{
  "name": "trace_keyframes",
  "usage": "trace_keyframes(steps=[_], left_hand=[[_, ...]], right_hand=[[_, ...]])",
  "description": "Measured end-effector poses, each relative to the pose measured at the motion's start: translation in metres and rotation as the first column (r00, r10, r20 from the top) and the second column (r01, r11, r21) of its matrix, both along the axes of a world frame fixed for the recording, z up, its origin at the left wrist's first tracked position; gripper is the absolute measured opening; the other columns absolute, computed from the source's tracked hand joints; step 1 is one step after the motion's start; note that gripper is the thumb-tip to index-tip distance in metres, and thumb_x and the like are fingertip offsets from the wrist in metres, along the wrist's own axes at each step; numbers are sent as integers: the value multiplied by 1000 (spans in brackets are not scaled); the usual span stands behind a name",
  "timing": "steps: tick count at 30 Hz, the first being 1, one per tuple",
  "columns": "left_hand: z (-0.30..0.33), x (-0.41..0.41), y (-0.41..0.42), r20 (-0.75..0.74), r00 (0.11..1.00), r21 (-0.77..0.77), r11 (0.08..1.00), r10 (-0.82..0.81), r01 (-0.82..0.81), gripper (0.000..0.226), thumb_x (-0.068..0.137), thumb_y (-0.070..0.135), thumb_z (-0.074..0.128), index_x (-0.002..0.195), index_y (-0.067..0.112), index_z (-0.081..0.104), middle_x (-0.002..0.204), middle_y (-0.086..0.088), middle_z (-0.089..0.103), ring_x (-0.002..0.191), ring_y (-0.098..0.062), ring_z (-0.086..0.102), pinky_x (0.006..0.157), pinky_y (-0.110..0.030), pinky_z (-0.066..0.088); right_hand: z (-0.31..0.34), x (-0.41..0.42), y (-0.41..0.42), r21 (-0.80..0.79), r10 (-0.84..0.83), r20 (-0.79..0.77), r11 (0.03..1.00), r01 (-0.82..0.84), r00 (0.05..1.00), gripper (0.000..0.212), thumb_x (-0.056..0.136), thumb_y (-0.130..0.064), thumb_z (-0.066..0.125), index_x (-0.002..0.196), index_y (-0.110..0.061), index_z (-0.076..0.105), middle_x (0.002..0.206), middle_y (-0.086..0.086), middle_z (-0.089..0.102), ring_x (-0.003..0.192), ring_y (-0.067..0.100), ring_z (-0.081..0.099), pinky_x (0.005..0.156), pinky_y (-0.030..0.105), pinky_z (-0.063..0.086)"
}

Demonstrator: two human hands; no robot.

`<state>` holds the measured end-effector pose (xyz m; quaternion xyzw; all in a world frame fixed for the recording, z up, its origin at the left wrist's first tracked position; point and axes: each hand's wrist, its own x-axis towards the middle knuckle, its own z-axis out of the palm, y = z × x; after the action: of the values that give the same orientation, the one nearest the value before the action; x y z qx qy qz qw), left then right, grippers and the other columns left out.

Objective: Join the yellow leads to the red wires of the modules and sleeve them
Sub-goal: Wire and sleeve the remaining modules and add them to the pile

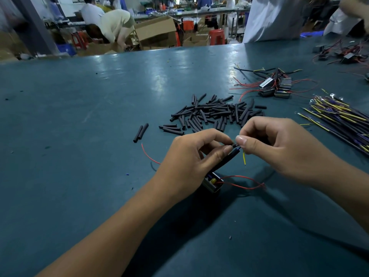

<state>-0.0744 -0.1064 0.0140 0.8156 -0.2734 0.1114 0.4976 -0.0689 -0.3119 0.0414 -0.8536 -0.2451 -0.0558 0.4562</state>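
Observation:
My left hand (191, 156) pinches a black sleeve (227, 158) that slants down to a small black module (212, 182) resting on the table under my palm. My right hand (279, 144) pinches the sleeve's upper end together with a yellow lead (244, 157) whose free end hangs down. Two red wires leave the module: one (245, 183) loops to the right, another (148, 154) curves out to the left. Both hands meet at thumb tips just in front of a pile of black sleeves (215, 114).
Two loose sleeves (140, 132) lie left of the pile. A cluster of modules with red wires (277, 86) sits at the back right, a bundle of yellow leads (339, 114) at the right edge. More modules (343, 54) lie far right. People work beyond the green table (79, 116).

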Motion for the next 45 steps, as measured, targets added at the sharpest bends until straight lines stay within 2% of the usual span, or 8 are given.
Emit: trace_keyframes(steps=[4,9,12,16,22,32,39,45], left_hand=[[0,0,0,-22,1000,1,1000,19,-19,5,94,24,70,92,20,72,66,15,62,59,-1,51,57,-18,42],[0,-2,1,-49,999,1,1000,-16,16,6,93,19,67,95,20,73,78,7,69,69,-14,62,65,-37,52],[1,-2,4,-91,995,-41,999,-39,35,14,92,14,67,104,19,74,86,5,72,81,-13,68,76,-30,56],[5,-1,5,-125,992,-110,994,-32,18,9,93,13,70,98,20,70,86,1,72,82,-22,68,77,-41,56],[8,-3,3,-98,995,-83,997,-15,6,10,96,12,66,99,16,74,83,1,71,76,-19,65,69,-31,53],[6,-2,9,-98,995,38,999,-14,18,35,86,14,78,119,26,73,89,8,69,78,-13,64,73,-30,54],[5,2,8,-294,951,-110,992,-98,68,26,91,14,74,115,21,67,90,-5,70,82,-11,65,76,-27,52],[5,1,2,-249,965,-166,985,-87,46,17,83,11,80,92,17,67,82,-5,72,73,-10,63,70,-28,53]], right_hand=[[1,2,-4,-10,33,-27,999,-33,999,17,94,-18,61,77,-18,64,65,-8,63,55,-1,48,55,9,36],[-3,3,-4,-47,41,-5,998,-41,999,14,93,-24,65,79,-22,64,70,2,63,61,8,51,59,27,43],[-2,3,-3,11,74,-8,997,-74,997,13,89,-34,64,85,-22,64,76,-2,66,67,10,58,65,25,48],[1,5,-8,-1,132,38,991,-132,990,11,93,-31,59,94,-21,64,87,-7,69,80,8,65,73,18,49],[1,4,-9,-126,81,258,991,-49,963,8,93,-34,63,96,-27,65,85,-17,66,72,7,61,66,13,44],[-2,7,-10,-104,-4,312,994,39,950,12,90,-36,66,87,-25,64,80,-12,64,68,10,57,61,12,40],[1,8,-15,-154,68,317,988,-20,946,13,89,-37,66,87,-24,64,78,-12,63,67,13,58,60,19,43],[2,8,-14,-196,102,373,980,-29,922,13,88,-32,66,86,-19,67,74,-15,64,69,2,59,64,7,38]])
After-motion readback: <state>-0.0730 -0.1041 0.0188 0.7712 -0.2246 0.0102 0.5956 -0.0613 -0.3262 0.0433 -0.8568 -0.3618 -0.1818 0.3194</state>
